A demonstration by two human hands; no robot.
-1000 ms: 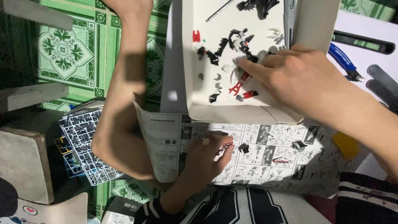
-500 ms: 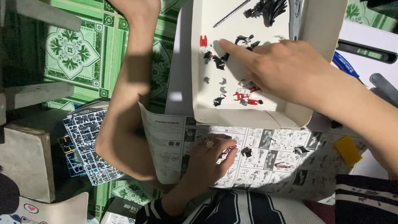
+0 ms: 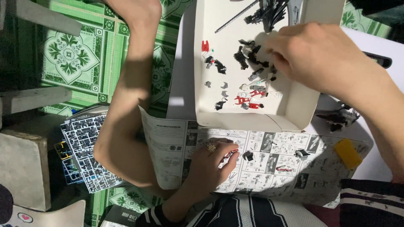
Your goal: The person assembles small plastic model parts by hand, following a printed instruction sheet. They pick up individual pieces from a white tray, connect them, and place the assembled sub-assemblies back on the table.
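Observation:
My left hand, with a ring on one finger, rests on a printed assembly sheet spread across my lap. Its fingertips pinch a small red and dark part. My right hand reaches into a shallow white cardboard box, with its fingers bunched over a cluster of dark plastic pieces. Whether they grip one is hidden. Loose red pieces and small grey pieces lie on the box floor below that hand.
My bent bare leg crosses the green patterned floor tiles at the left. Stacked grey plastic part frames lie beside it, next to a concrete block. A yellow piece and a dark model section sit right of the sheet.
My right hand has moved inside the box from the red pieces up to the dark pieces at the far end. The left hand has stayed on the sheet.

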